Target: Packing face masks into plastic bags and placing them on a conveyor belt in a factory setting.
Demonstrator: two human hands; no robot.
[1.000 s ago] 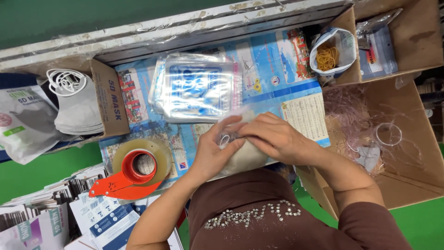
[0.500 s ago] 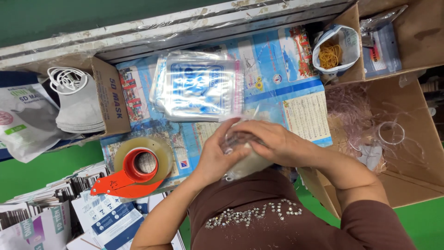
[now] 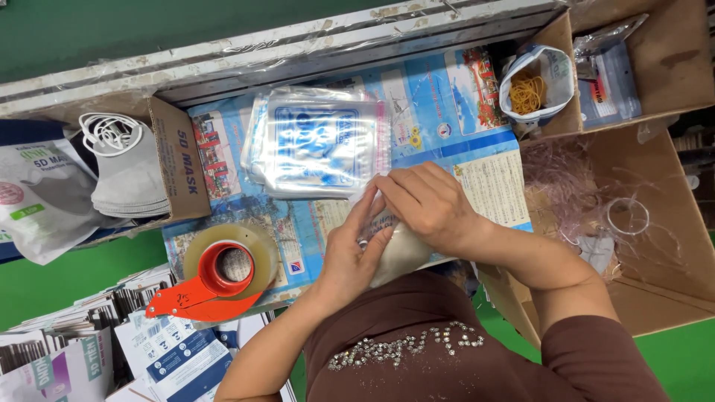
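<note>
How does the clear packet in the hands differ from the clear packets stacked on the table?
The packet in the hands is single, filled with something pale, gripped by the left hand and right hand. The stacked packets are many, flat, blue-printed, untouched. Both are clear plastic.

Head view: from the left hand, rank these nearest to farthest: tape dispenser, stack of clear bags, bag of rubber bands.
From the left hand:
1. Stack of clear bags, just above it on the table.
2. Tape dispenser, beside it, toward the picture's left.
3. Bag of rubber bands, far upper right, in a carton.
</note>
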